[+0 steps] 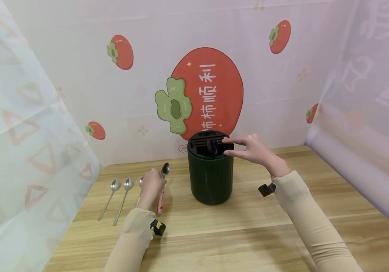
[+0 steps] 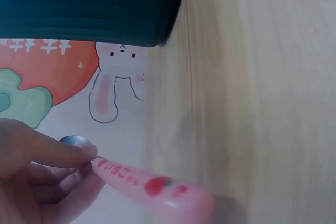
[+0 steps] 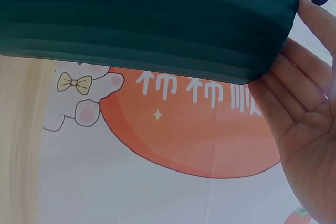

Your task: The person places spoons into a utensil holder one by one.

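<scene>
Left hand (image 1: pixel 152 186) pinches pink-handled spoon (image 1: pixel 160 203) at neck — firm pinch should stop it swivelling. Right hand (image 1: pixel 254 150) empty, fingers loosely spread — best steadying green holder (image 1: pixel 211 179).

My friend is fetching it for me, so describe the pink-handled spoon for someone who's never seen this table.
On the wooden table, find the dark green holder. Just left of it in the head view, the left hand pinches a spoon. Its pink handle with red markings sets it apart from the two all-metal spoons farther left.
</scene>
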`<state>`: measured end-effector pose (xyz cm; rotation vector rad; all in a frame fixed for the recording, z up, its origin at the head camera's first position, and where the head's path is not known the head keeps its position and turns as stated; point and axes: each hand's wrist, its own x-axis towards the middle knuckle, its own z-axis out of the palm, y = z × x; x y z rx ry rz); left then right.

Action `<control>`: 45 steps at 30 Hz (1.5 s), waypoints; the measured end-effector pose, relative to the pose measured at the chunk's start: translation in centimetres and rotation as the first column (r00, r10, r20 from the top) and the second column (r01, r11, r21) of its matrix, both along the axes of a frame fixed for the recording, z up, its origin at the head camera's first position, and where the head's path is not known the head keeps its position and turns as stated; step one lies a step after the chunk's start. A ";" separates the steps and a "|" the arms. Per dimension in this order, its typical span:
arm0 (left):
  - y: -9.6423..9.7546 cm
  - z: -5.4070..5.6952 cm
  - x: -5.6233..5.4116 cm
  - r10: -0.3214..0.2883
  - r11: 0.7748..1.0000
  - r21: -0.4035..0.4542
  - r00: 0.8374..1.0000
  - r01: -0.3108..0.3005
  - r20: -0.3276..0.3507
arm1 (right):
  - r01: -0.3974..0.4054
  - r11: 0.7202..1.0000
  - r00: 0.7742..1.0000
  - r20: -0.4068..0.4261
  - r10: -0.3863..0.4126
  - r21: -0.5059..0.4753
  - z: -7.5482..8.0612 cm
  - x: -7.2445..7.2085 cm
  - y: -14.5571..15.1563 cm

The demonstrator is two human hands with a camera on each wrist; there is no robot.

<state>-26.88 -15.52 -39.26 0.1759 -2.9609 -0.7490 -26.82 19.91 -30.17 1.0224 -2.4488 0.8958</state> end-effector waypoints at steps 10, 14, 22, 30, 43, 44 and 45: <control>0.8 1.2 0.5 -0.017 0.997 0.072 0.997 0.022 -0.079 | 0.007 1.000 1.000 0.006 -0.007 -0.002 -0.1 -0.1 0.1; 1.1 1.7 0.6 -0.037 0.996 0.079 0.989 0.049 -0.145 | 0.009 1.000 1.000 0.005 -0.009 -0.006 -0.1 -0.1 0.1; 1.8 2.7 0.8 -0.039 0.995 0.082 0.972 0.060 -0.231 | 0.006 1.000 1.000 0.013 -0.006 -0.001 0.1 -0.1 0.1; 2.4 3.8 1.1 -0.013 0.991 0.118 0.937 0.058 -0.350 | -0.002 1.000 1.000 0.012 0.002 -0.011 0.0 0.0 0.1; 3.4 5.5 1.9 0.017 0.973 0.215 0.910 0.079 -0.415 | 0.005 1.000 1.000 -0.016 -0.005 -0.005 0.0 0.1 0.0; 3.4 5.6 1.9 0.019 0.973 0.217 0.907 0.081 -0.421 | 0.005 1.000 1.000 -0.013 -0.005 -0.005 0.0 0.1 0.0; 3.4 5.7 2.0 0.021 0.972 0.221 0.904 0.082 -0.427 | 0.005 1.000 1.000 -0.010 -0.005 -0.004 0.0 0.1 0.0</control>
